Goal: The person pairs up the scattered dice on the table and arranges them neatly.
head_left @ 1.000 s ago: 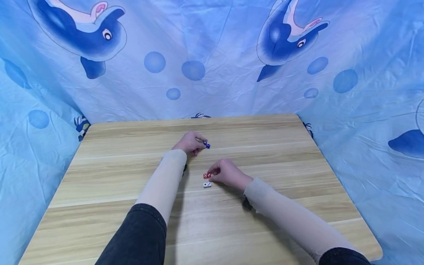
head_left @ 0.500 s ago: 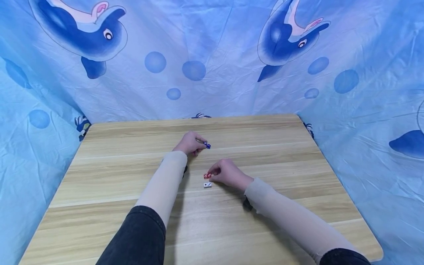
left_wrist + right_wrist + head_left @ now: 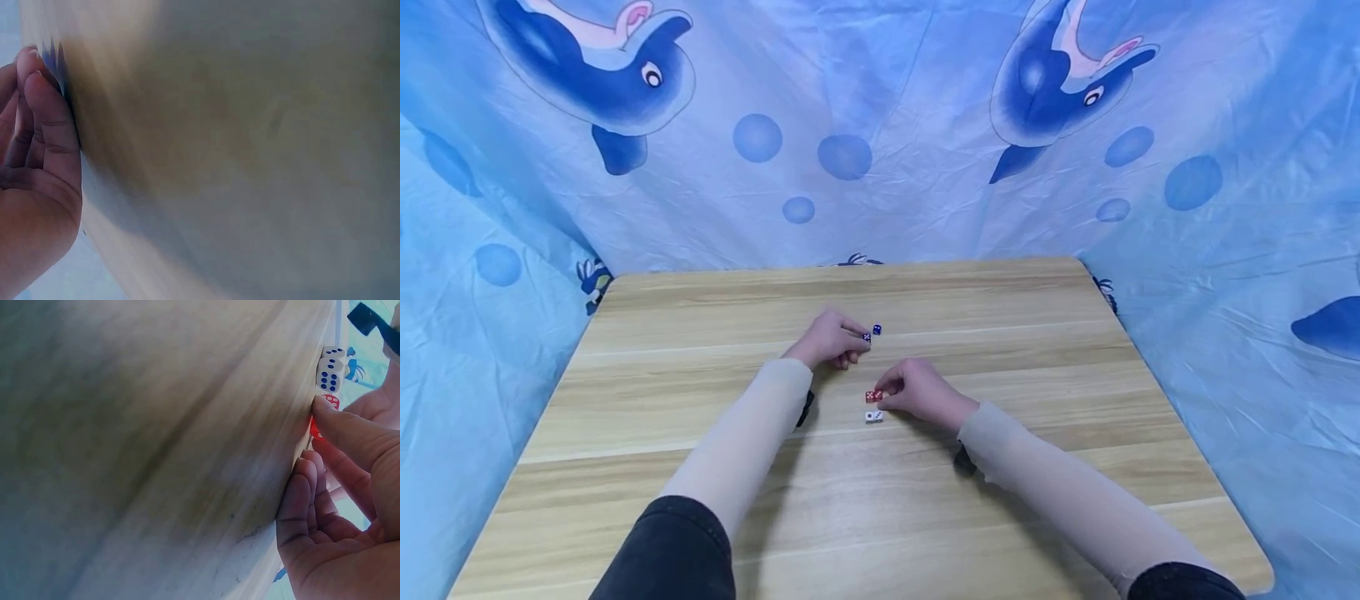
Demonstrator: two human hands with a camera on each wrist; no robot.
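My left hand (image 3: 829,340) pinches a dark blue die (image 3: 867,337) between thumb and finger, just over or on the wooden table. A second blue die (image 3: 877,330) lies slightly farther back and to the right, apart from the first. Nearer to me, my right hand (image 3: 925,393) pinches a red die (image 3: 878,396) whose left side meets another red die (image 3: 869,397). In the right wrist view, thumb and finger cover part of that red die (image 3: 317,429). Two white dice (image 3: 874,417) sit side by side in front of the red pair. The left wrist view shows the left hand's fingers (image 3: 50,106) with blurred blue beyond them.
The wood-grain table (image 3: 1037,500) has rounded corners. Blue cloth (image 3: 910,192) printed with dolphins and bubbles hangs behind it and along both sides. Both forearms reach in from the near edge.
The left hand has drawn one blue die a little toward me, away from the other, which it touched before. My right hand stays on the red die. The head view has shifted slightly.
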